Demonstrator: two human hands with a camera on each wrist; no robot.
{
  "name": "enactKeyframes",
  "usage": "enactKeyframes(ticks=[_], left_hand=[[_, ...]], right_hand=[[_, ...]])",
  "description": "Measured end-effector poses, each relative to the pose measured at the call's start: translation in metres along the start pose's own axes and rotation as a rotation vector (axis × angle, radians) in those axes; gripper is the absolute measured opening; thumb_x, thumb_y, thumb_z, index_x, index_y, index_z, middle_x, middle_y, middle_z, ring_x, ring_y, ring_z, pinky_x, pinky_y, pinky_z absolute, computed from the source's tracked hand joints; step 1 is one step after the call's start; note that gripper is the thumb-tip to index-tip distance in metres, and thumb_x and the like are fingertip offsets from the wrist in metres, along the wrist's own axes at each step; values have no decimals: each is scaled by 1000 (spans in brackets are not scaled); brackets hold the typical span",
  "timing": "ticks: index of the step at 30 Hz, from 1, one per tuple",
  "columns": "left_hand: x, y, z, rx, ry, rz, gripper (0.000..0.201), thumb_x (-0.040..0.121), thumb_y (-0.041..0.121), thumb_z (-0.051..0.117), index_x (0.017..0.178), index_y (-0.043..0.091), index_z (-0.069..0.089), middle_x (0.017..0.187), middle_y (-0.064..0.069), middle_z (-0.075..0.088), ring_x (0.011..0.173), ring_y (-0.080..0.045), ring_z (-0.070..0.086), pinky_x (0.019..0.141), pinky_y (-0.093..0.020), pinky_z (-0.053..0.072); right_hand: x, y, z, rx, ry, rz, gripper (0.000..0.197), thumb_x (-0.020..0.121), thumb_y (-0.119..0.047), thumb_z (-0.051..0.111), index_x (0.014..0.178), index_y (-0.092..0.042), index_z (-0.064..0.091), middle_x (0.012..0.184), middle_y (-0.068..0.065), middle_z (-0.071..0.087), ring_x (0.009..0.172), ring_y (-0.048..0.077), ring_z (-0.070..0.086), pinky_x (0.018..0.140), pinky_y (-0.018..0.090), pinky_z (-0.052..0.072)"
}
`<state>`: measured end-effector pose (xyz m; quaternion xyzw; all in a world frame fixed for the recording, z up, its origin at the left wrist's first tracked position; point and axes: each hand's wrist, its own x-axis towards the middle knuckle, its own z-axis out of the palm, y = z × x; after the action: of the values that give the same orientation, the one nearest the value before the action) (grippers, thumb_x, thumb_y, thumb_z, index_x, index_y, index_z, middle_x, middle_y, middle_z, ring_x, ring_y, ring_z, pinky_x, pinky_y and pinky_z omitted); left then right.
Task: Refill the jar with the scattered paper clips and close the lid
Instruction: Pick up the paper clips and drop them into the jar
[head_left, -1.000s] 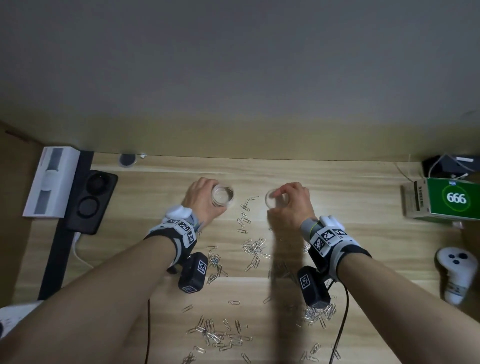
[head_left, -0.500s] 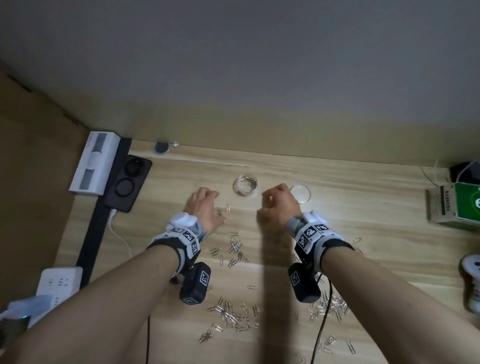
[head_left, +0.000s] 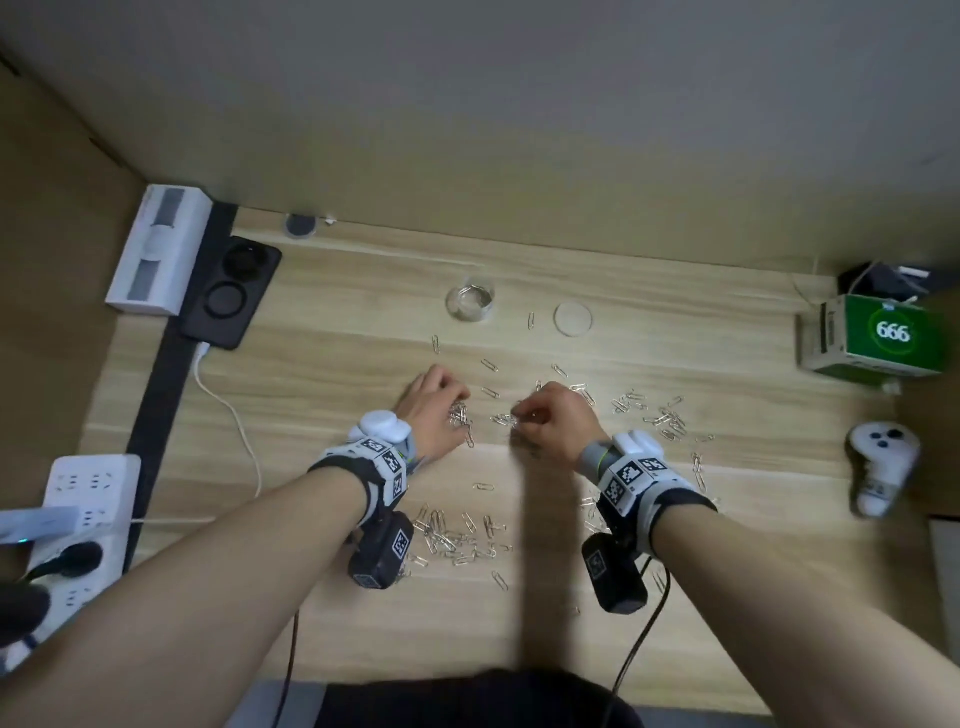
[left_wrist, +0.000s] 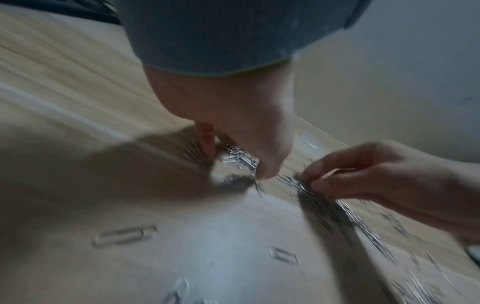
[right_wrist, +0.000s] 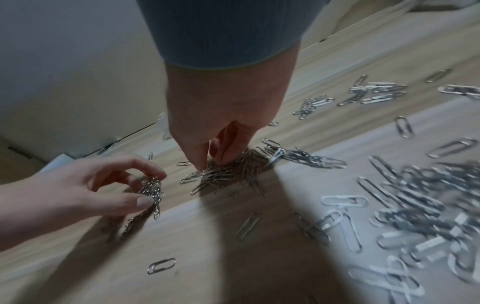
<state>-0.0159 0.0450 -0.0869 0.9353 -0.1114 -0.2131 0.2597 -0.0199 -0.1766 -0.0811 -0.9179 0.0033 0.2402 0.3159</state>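
The clear jar (head_left: 470, 304) stands open and upright at the back of the wooden desk (head_left: 337, 364), its round lid (head_left: 573, 319) lying flat to its right. Silver paper clips (head_left: 457, 540) are scattered over the middle, right and near parts of the desk. My left hand (head_left: 460, 411) pinches a small bunch of clips (right_wrist: 152, 189) between thumb and curled fingers. Just to its right, my right hand (head_left: 522, 422) has its fingertips (right_wrist: 205, 162) dug into a pile of clips (right_wrist: 228, 170) and curled round them. Both hands are well short of the jar.
A white box (head_left: 156, 249) and a black charging pad (head_left: 234, 291) lie at the back left, with a white power strip (head_left: 88, 499) near the left. A green box (head_left: 878, 332) and a white controller (head_left: 883, 462) sit at the right. Cables hang from both wrists.
Both hands let go of the jar and the lid, which now rest at the back of the desk. The hands came back toward me and closed on clips.
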Motion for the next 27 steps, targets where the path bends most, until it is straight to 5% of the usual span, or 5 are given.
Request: enactKeyframes(ticks=[4, 7, 11, 20, 27], left_hand=[[-16, 14, 20, 27, -68, 58, 45, 76, 35, 67, 118, 23, 54, 119, 3, 41, 109, -15, 44, 94, -33, 44], [-28, 14, 28, 94, -94, 99, 55, 73, 38, 71, 122, 26, 51, 120, 4, 39, 108, -14, 41, 87, -31, 45], [-34, 5, 32, 48, -36, 116, 35, 80, 14, 65, 114, 19, 59, 109, -2, 45, 101, -22, 48, 83, -36, 48], [-38, -8, 31, 1, -32, 56, 11, 83, 11, 60, 93, 13, 63, 94, -4, 58, 88, -25, 56, 76, -32, 44], [-27, -1, 13, -33, -83, -71, 11, 77, 10, 61, 78, 21, 64, 81, 3, 67, 80, -22, 62, 71, -29, 50]], right_hand=[[-27, 19, -4, 34, 179, 105, 20, 74, -20, 76, 93, -26, 73, 98, 0, 59, 83, 18, 60, 77, 30, 49], [-44, 32, -3, -44, 195, 261, 41, 67, -40, 79, 102, -28, 61, 111, 1, 48, 86, 22, 62, 83, 34, 53], [-50, 27, 11, -69, 161, 266, 57, 59, -47, 81, 106, -30, 53, 113, 1, 40, 80, 24, 62, 78, 32, 54], [-38, -4, 44, -85, 73, 107, 4, 78, -25, 70, 82, -24, 69, 90, -3, 57, 92, 27, 62, 70, 23, 32], [-43, -13, 24, 37, 132, 231, 8, 78, -23, 69, 71, -25, 67, 85, 2, 74, 86, 23, 66, 68, 24, 40]])
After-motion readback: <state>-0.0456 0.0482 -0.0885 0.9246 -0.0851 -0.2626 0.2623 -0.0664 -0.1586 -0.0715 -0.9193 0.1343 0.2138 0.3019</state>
